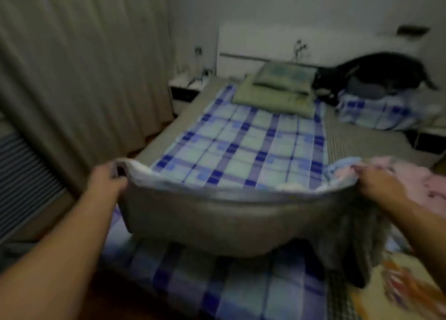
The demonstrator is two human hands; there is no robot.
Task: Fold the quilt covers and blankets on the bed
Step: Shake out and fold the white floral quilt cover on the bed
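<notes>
I've got my left hand (106,178) & right hand (379,183) each pinching a corner of the blue-checked quilt cover (241,141), held taut above the bed (362,145) to line up a fold.

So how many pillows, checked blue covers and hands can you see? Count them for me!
Green pillows: 2, a small one stacked on a bigger one.
Blue checked covers: 2, one held up over the bed, one bundled at the far right.
Hands: 2, left hand and right hand, each gripping a corner.
Total: 6.
</notes>
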